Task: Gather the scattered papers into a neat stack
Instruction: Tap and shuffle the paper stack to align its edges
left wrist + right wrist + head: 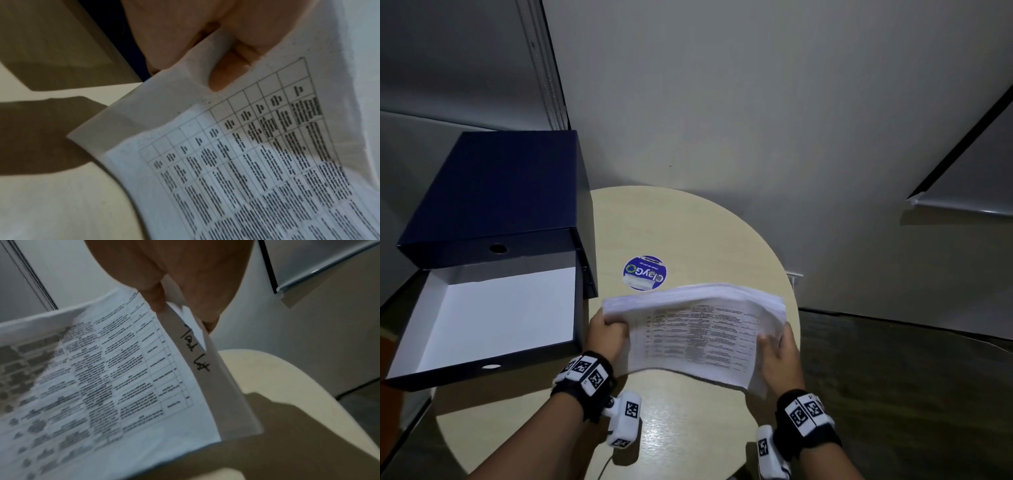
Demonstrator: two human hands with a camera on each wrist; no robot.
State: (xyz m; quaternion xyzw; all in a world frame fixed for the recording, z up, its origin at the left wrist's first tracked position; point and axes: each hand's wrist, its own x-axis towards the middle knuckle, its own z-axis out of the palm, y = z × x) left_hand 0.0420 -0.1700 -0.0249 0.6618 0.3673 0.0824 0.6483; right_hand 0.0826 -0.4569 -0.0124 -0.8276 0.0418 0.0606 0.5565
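Note:
A thick bundle of white papers (695, 332) with printed tables is held lifted above the round beige table (688, 222), sagging in the middle. My left hand (606, 334) grips its left edge, thumb on top of the papers (246, 162). My right hand (779, 349) pinches the right edge, where the papers (102, 386) show a handwritten strip reading "Task List". The sheets lie roughly together, with edges slightly uneven.
An open dark blue box (493, 308) with a white inside and raised lid stands at the table's left edge. A round blue sticker (644, 273) lies on the table just beyond the papers. Walls rise close behind the table.

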